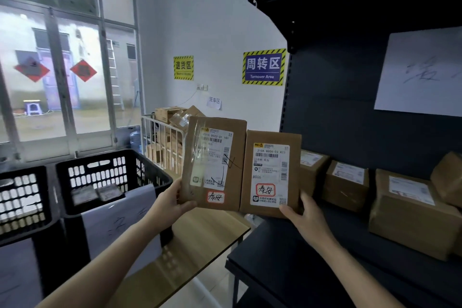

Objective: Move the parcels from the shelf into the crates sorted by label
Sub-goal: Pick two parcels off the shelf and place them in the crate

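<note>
Cardboard parcels (271, 172), held upright, both hands (306, 219)

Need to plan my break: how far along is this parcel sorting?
Done: two dark packets lie in the black crate. In hand: the left hand holds one brown parcel, the right hand a second parcel, both with red-bordered handwritten tags. Left: at least four boxes sit on the shelf.
</note>
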`<state>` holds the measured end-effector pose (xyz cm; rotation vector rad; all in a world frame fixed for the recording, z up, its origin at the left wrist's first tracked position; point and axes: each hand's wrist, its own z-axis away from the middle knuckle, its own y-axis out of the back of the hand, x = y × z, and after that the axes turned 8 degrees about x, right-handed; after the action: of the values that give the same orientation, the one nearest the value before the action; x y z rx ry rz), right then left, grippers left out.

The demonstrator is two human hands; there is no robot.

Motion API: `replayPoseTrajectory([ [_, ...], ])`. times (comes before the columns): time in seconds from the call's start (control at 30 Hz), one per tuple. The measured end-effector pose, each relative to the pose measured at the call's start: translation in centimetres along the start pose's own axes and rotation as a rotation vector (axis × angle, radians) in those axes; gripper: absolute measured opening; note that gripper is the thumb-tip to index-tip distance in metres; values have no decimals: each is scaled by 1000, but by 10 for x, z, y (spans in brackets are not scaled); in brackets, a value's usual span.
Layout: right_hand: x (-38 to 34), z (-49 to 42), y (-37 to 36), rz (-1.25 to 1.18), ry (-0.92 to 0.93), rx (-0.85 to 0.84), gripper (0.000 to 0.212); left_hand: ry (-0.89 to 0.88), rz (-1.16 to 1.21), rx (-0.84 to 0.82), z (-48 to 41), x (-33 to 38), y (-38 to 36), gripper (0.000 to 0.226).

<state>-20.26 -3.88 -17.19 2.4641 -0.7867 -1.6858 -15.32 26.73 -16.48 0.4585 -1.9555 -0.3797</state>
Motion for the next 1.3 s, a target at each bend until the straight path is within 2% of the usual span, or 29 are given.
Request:
replayPoseTrajectory([
  [0.27, -39, -3, -80, -100, 23, -89, 32, 42, 26, 75, 8, -40, 78, 51],
  [0.43, -66, -2, -147, -117, 50, -155, 44, 64, 16, 139, 17, -72, 143, 56],
  [0.73, -117, 11, -285, -142, 153, -220, 43, 138, -13, 251, 39, -140, 268, 52],
  [0.9, -139, 19, -359, -198, 121, -309, 43, 183, -16, 346, 63, -167, 330, 44],
  [1.0, -158, 24, -399, -163, 169, -330, 47, 233, -19, 422, 81, -179, 358, 42],
  [1.07, -171, 27, -422, -203, 181, -366, 41, 256, -10, 478, 94, -187, 376, 44],
  [1.17, -183, 29, -455, -243, 183, -435, 40, 300, -10, 541, 108, -200, 399, 57],
  [1.3, -191, 29, -494, -277, 161, -496, 42, 366, -53, 600, 111, -212, 419, 50],
])
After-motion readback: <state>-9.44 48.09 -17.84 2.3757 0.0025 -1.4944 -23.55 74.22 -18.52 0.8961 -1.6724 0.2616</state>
